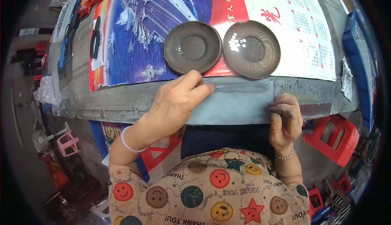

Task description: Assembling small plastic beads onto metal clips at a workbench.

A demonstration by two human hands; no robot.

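Seen from above, a person sits at a grey, worn table (pixel 110 101), both bare hands at its near edge; a smooth blue-grey sheet (pixel 234 109) lies along that edge, directly before the body, with dark smudges across its upper part.

The left hand (pixel 177 94) rests over the sheet's left end, knuckles up; its thumb and index finger come narrowly together at the tips, pointing right, just above the smudged strip; whether something tiny sits between them is too small to make out. The right hand (pixel 286 121) is at the sheet's right end, palm turned partly up, fingers curled in and thumb bent close to them; whether those fingers hold anything is not clear.

Just beyond the sheet, side by side on a colourful calendar poster (pixel 136 68), are two round, dark brown dishes; the left dish (pixel 193 48) carries a few thin, shiny slivers (pixel 179 52) left of its middle; the right dish (pixel 266 54) carries a cluster of small white pieces (pixel 235 43), also toward its left side.

A black-handled tool (pixel 96 37) lies at the poster's left edge; a blue tray (pixel 353 50) stands at the far right; below the table, a red stool (pixel 332 138) is on the right, a pink stool (pixel 68 143) and a fan (pixel 40 140) on the left.
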